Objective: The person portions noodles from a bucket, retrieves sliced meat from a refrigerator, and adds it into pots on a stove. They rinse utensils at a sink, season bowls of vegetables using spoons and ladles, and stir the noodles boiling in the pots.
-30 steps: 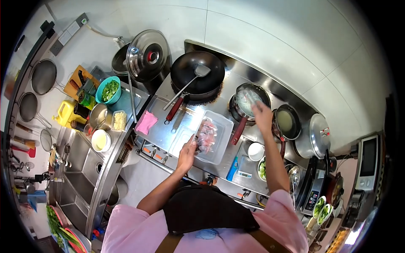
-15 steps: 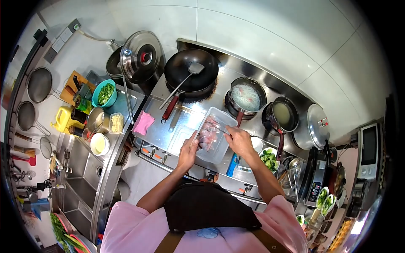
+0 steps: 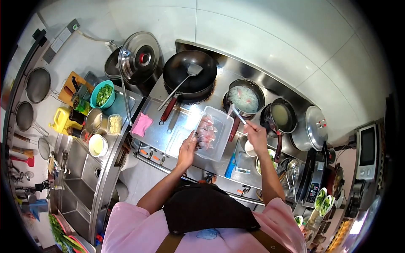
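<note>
My left hand grips the left edge of a clear plastic container that holds pieces of pale pink raw meat or fish. My right hand is closed round a slim metal utensil, perhaps tongs or chopsticks. At its tip hangs a small pinkish piece, just below the left edge of a pan. Whitish, foamy liquid with a few pink pieces fills that pan. Its red-brown handle points down beside the container.
A black wok with a spatula stands left of the pan. To the right are a smaller pan and a lidded pot. A pink cloth, a blue lighter and a white cup lie nearer.
My right hand went from the pan to the container, and is now back toward the pan with a piece at the utensil's tip. My left hand stays at the container.
</note>
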The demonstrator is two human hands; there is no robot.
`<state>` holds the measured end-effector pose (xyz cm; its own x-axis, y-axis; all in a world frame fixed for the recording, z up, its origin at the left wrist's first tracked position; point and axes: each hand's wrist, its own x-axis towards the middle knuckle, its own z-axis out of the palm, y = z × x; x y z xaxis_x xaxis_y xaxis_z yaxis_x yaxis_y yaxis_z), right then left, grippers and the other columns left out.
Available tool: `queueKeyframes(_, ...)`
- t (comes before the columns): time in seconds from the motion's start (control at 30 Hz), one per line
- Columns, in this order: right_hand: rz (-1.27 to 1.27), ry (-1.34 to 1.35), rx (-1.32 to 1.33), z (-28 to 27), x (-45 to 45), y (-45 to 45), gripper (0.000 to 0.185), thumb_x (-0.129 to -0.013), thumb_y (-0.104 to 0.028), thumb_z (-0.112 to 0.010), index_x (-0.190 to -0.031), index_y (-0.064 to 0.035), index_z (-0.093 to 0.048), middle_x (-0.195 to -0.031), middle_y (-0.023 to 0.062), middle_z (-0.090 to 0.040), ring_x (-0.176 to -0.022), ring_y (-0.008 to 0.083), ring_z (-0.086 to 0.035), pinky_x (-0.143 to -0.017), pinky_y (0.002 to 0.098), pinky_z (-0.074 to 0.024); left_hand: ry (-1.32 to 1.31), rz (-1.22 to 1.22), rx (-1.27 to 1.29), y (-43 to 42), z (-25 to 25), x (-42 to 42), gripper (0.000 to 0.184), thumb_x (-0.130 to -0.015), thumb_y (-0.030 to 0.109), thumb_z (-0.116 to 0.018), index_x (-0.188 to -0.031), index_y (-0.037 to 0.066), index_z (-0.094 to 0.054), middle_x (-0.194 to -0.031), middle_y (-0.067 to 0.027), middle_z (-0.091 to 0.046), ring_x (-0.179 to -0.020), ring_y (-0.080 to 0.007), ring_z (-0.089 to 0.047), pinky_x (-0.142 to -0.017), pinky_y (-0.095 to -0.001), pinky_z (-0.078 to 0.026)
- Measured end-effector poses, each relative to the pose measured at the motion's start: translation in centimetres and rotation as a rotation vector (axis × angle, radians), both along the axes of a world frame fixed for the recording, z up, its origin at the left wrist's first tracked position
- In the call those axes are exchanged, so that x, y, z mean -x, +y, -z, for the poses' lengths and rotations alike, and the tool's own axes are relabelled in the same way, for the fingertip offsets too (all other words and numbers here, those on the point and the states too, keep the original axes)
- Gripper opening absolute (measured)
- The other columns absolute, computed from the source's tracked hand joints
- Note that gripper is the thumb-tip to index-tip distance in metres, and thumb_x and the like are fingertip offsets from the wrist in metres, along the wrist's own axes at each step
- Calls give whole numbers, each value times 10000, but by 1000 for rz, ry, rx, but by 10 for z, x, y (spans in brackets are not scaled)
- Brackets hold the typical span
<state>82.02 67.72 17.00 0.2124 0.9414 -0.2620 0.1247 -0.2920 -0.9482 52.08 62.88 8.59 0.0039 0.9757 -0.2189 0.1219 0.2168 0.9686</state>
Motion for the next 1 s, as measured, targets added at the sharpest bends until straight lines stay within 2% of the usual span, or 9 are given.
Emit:
queueKeyframes(0.03, 41, -101, -76, 9, -15, 9, 325, -878, -211, -692, -1126, -1, -703, -717, -31, -650, -577, 42, -499, -522, 218, -386, 7, 0, -10, 1, 3, 0, 567, -1030, 428, -413, -1477, 78, -398, -1212, -155, -593, -1050, -221, -602, -838, -350, -537)
queueKeyframes(0.13, 109, -504, -330, 30, -57, 48, 369, -866, -262, -679, -1114, 11, -695, -719, 69, -694, -649, 155, -639, -626, 320, -501, -24, -1, 34, -1, -3, 2, 554, -1032, 416, -405, -1481, 92, -395, -1155, -139, -608, -1009, -215, -603, -831, -354, -543)
queueKeyframes(0.23, 104, -735, -233, 45, -81, 83, 405, -859, -283, -662, -1129, 19, -676, -822, 185, -714, -780, 303, -708, -740, 391, -533, 31, -12, 41, -5, -14, 0, 542, -1035, 418, -400, -1470, 95, -419, -1043, -102, -631, -941, -187, -589, -853, -333, -500)
queueKeyframes(0.33, -6, -1011, -200, 74, -87, 103, 433, -852, -297, -655, -1146, 20, -662, -919, 240, -696, -863, 383, -689, -784, 426, -531, 28, -17, 57, -8, -22, -1, 538, -1036, 419, -404, -1458, 87, -435, -1016, -91, -638, -936, -175, -583, -868, -317, -472)
queueKeyframes(0.43, -68, -1047, -154, 76, -87, 104, 452, -847, -300, -660, -1161, 25, -649, -934, 250, -691, -871, 392, -683, -797, 427, -529, -13, -35, 62, -9, -23, -1, 539, -1036, 421, -409, -1451, 79, -443, -1012, -89, -640, -939, -170, -582, -874, -312, -464)
queueKeyframes(0.67, 97, -789, -259, 28, -68, 67, 458, -845, -307, -693, -1143, 39, -666, -988, 244, -702, -883, 317, -707, -821, 366, -527, -40, -33, 57, -6, -11, 3, 554, -1031, 426, -414, -1463, 79, -425, -1049, -105, -630, -949, -188, -604, -838, -335, -521)
queueKeyframes(0.77, 105, -683, -255, 21, -63, 58, 459, -842, -319, -695, -1117, 48, -669, -960, 268, -689, -894, 343, -705, -812, 379, -531, -33, 0, 43, -3, -9, 3, 563, -1028, 436, -413, -1469, 86, -418, -1094, -124, -618, -968, -197, -609, -831, -343, -534)
queueKeyframes(0.9, -251, -615, -281, -16, -24, 24, 428, -843, -308, -702, -1112, 24, -677, -962, 250, -693, -898, 327, -700, -797, 358, -526, -25, 7, -6, -4, 1, 4, 565, -1026, 441, -418, -1468, 89, -421, -1160, -129, -608, -1012, -202, -602, -879, -347, -514)
queueKeyframes(1.0, -424, -613, -288, -41, 18, 0, 351, -822, -248, -716, -1081, -13, -686, -911, 214, -694, -851, 350, -682, -742, 393, -522, 20, 12, -12, -5, -7, 3, 535, -1030, 425, -408, -1460, 108, -436, -1194, -233, -571, -1038, -273, -580, -908, -347, -471)
